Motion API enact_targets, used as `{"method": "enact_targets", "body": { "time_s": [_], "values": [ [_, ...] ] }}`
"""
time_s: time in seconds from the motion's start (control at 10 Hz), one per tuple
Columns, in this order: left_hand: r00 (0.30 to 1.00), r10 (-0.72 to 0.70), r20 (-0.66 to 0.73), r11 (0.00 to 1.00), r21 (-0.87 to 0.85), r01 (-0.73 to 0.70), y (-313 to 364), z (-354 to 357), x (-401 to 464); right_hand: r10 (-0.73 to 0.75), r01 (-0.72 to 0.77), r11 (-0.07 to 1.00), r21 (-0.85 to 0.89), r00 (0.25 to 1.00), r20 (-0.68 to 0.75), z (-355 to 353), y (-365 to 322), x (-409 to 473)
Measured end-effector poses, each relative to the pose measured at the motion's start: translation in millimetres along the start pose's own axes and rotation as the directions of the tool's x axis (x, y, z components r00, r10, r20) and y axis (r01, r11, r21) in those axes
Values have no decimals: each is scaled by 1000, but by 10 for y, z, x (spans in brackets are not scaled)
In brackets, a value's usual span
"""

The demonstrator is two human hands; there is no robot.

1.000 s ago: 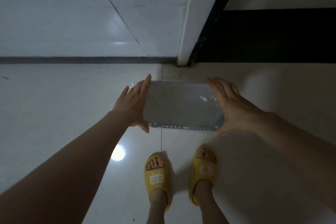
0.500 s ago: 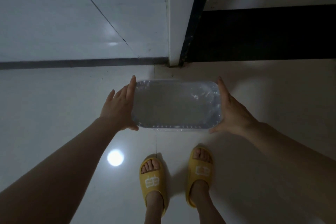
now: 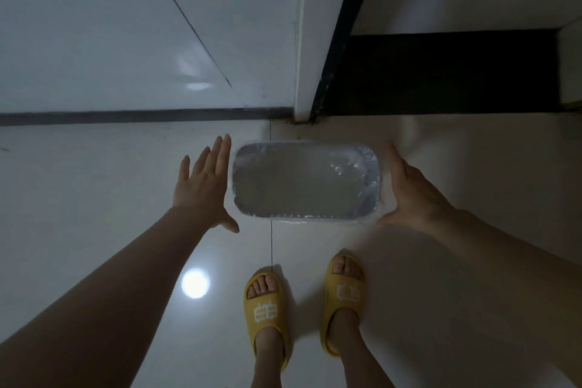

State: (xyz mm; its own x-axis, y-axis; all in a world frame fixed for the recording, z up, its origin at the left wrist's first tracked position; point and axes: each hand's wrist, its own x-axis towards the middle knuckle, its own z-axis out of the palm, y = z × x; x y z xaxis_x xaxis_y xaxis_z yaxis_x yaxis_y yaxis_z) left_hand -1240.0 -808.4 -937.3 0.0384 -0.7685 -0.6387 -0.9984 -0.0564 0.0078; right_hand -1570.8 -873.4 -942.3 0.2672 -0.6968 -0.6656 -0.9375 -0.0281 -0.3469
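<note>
A glossy pale tile floor (image 3: 94, 198) is filling the lower frame of a dim room, meeting a white wall (image 3: 94, 25) along a dark baseboard (image 3: 126, 116). A white door post (image 3: 304, 41) is coming down at upper centre, beside a black threshold (image 3: 441, 72) at the upper right.

The fingers (image 3: 220, 154) of the left hand (image 3: 201, 189) are lying straight and close together, pointing toward the top of the frame, the thumb splaying out toward the bin's near left corner. The fingers (image 3: 395, 161) of the right hand (image 3: 412, 195) are lying straight too, edge-on to the camera, the thumb reaching in under the near right corner. Neither hand is gripping anything. Both palms are facing inward and flanking the bin (image 3: 302, 215) with a thin gap on each side, and whether the right thumb is brushing the plastic cannot be told.

The bin is sitting at mid-frame, apparently standing on the floor just in front of the door post, its long side across the picture. The flat, parallel palms are probably squaring it up or checking it against the wall corner rather than lifting it.

A clear plastic liner (image 3: 352, 167) is covering the inside and folding over the rim, crinkling most at the right end and spilling out at the near right corner. Nothing else is showing inside, only the grey bottom through the film.

Lower down, two yellow slippers (image 3: 266, 309) are pointing at the bin, and a round light spot (image 3: 195, 283) is gleaming on the tile to their left.
</note>
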Motion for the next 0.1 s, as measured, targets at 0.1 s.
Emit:
{"method": "enact_targets", "body": {
  "time_s": [0.1],
  "values": [
    [997, -32, -67, 999, -21, 30, 27, -375, -296, 43, -49, 994, -100, 997, -60, -285, -243, -283]
  ]
}}
